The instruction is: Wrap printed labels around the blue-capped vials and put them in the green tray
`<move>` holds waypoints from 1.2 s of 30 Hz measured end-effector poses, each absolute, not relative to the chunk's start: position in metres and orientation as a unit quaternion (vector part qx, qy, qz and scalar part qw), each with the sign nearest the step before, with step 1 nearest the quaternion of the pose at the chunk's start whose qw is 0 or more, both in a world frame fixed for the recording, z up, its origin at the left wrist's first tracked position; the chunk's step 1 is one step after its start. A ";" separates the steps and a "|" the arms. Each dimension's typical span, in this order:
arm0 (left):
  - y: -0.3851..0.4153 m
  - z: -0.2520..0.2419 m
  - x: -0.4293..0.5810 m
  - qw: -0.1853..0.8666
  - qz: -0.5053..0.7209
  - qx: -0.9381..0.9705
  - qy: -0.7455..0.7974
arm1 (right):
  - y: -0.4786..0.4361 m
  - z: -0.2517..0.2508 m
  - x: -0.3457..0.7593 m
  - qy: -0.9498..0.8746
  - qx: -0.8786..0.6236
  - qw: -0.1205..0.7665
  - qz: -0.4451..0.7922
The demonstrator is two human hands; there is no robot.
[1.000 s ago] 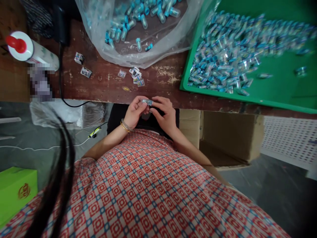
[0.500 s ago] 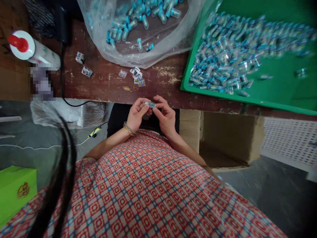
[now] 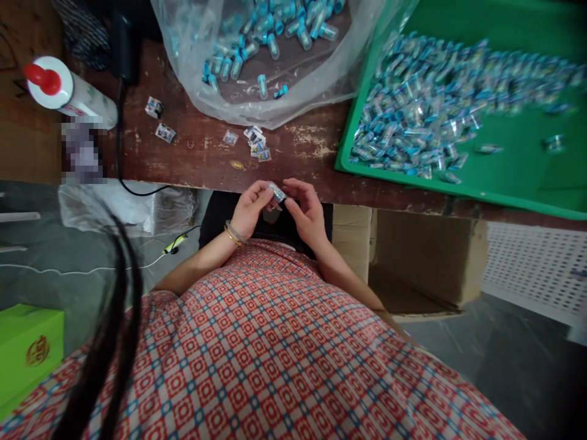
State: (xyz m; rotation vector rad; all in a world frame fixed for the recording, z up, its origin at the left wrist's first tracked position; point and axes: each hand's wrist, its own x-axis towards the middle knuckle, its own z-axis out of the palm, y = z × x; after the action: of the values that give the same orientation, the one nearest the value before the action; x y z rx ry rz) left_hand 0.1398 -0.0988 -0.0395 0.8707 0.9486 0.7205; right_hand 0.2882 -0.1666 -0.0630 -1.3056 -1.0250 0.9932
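My left hand (image 3: 250, 209) pinches a small clear vial (image 3: 277, 192) between thumb and fingers, just off the table's front edge. The vial is tilted, and its details are too small to make out. Close to its right end is my right hand (image 3: 308, 211), with thumb and fingers apart and nothing visible between them. Ahead on the table lie several small printed paper pieces (image 3: 257, 143). A clear plastic bag (image 3: 293, 116) farther back holds many clear vials with blue caps (image 3: 262, 85).
A green tray (image 3: 518, 198) on the right contains a large heap of vials. A white bottle with a red top (image 3: 94, 101) stands at left, near a black cable (image 3: 120, 153). Two small printed bundles (image 3: 165, 132) lie nearby. An open cardboard box (image 3: 426, 256) sits below the table.
My right fingers have come away from the vial and spread slightly. In my left hand the vial has turned, its right end tipping toward me.
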 end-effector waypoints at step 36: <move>-0.100 -0.043 0.137 0.701 0.264 0.520 0.411 | -0.160 -0.050 0.301 -0.523 -0.588 0.491 0.373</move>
State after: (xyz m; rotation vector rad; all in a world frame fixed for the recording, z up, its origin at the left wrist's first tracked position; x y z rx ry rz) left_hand 0.1368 -0.0999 -0.0428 1.1570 0.9157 0.5874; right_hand 0.3010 -0.1601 -0.0503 -1.4285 -1.2703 0.9056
